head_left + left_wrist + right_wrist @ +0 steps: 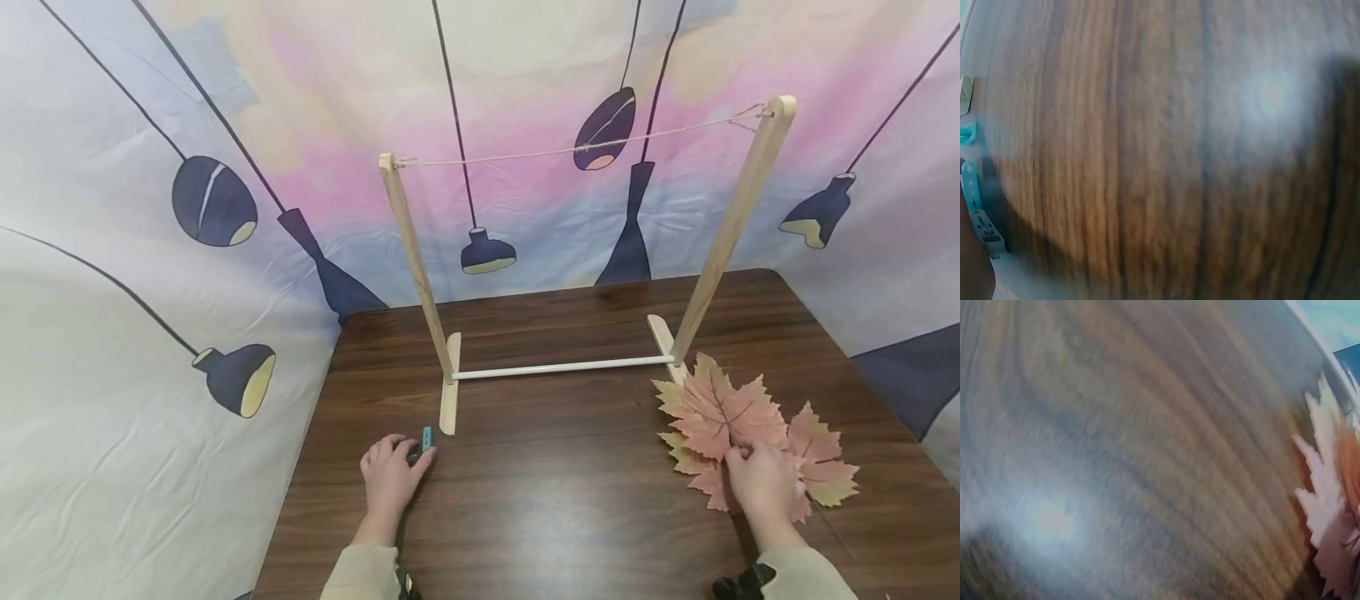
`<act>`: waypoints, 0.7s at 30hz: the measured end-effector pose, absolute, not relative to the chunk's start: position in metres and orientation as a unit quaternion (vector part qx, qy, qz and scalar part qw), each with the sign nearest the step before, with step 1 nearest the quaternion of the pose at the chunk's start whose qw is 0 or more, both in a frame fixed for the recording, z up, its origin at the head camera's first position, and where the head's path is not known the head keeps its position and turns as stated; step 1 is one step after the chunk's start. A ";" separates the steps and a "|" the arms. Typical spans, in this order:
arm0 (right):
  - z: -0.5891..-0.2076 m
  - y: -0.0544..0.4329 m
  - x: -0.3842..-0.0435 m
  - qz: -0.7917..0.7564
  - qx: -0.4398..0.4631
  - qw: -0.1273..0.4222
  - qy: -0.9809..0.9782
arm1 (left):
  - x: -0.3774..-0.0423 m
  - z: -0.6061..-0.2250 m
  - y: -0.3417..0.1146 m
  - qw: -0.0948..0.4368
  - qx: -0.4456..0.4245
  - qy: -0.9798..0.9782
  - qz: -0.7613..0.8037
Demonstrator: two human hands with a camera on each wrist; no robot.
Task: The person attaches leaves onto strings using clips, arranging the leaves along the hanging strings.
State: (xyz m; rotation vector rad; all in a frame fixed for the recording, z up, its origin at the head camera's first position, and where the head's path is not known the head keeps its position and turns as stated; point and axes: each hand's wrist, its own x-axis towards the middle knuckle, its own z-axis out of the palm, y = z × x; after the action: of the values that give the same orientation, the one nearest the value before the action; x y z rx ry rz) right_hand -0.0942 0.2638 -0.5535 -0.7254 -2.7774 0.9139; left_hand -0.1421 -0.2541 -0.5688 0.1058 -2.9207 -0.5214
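Note:
On the right of the table in the head view, several artificial maple leaves, pink with yellow-green edges, lie overlapping. My right hand pinches the top one near its base with thumb and forefinger. Jagged edges of a leaf show at the right of the right wrist view. My left hand is low over the table at left, fingers bent and thumb apart, beside a small blue clothespin. In the left wrist view, a teal clothespin and a grey one lie close by the thumb.
A wooden frame stands behind the hands, with a left post, a right post, a white bottom rod and a string tied across the top. A printed cloth hangs behind the brown table.

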 end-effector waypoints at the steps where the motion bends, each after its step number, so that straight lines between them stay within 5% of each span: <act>1: -0.553 0.263 -0.094 0.308 -0.240 0.066 -0.918 | -0.143 -0.569 -0.253 0.085 0.039 -0.981 -0.171; 21: -0.547 0.261 -0.102 0.385 -0.199 0.032 -0.901 | -0.147 -0.568 -0.244 0.119 0.042 -0.979 -0.159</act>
State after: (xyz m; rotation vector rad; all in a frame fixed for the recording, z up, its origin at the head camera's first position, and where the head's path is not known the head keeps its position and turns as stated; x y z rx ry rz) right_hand -0.1022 0.2608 -0.5467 -0.6134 -2.7725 1.1845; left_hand -0.1466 -0.2439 -0.5677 0.1231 -2.8624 -0.4661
